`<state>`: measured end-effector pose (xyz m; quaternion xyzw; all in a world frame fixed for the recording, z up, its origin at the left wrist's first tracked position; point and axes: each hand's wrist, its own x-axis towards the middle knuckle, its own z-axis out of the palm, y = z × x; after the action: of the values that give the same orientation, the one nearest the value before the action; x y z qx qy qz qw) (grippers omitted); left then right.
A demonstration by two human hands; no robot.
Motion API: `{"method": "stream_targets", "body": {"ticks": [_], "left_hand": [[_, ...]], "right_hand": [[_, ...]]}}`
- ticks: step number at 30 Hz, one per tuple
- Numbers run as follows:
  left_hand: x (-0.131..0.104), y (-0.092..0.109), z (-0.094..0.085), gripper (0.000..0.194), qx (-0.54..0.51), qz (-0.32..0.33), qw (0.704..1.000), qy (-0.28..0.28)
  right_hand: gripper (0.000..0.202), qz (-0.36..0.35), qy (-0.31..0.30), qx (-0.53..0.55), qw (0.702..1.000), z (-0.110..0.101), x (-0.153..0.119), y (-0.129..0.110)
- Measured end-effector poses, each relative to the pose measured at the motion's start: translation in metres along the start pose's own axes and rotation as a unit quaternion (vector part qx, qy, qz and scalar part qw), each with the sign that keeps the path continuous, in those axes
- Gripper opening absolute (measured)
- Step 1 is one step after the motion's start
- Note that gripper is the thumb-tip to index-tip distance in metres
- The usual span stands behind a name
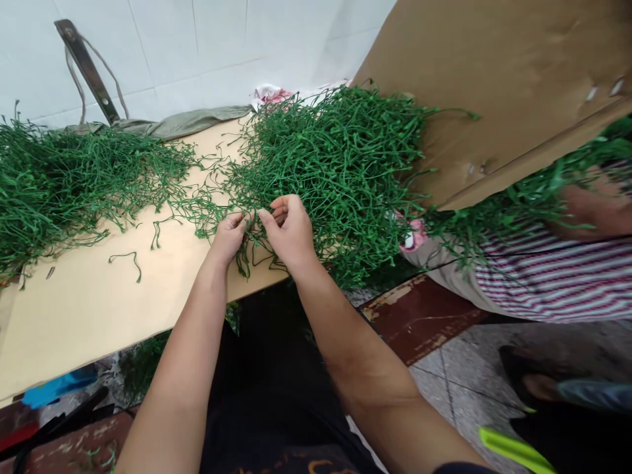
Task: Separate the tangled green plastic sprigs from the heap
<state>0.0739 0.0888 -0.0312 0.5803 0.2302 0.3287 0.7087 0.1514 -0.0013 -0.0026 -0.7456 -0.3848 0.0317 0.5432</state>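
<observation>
My left hand [228, 236] and my right hand [289, 230] meet at the near edge of a big tangled heap of green plastic stems [340, 164] on a cardboard sheet [99, 309]. Both hands pinch thin green stems [251, 227] between their fingertips, drawn from the heap's edge. A few strands hang down from the fingers over the cardboard's front edge. A second pile of green stems [59, 181] lies at the left end of the sheet, apart from my hands.
A person in a striped shirt [553, 283] sits at the right with green stems on their lap. A large cardboard panel [503, 85] leans at upper right. Loose single stems [129, 258] lie on the sheet. White tiled wall behind; a grey cloth [192, 122] at the back.
</observation>
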Motion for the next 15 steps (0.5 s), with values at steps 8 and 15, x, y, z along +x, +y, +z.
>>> {"method": "stream_targets", "body": {"ticks": [8,15], "left_hand": [[0.0,-0.001,0.001,0.024,0.018,-0.014,1.0,0.009],[0.001,0.003,0.002,0.029,0.05,0.03,0.997,0.043]], "right_hand": [[0.003,-0.01,-0.047,0.024,0.999,-0.001,0.013,0.0],[0.011,-0.029,-0.024,0.028,0.999,0.0,0.006,-0.006]]}}
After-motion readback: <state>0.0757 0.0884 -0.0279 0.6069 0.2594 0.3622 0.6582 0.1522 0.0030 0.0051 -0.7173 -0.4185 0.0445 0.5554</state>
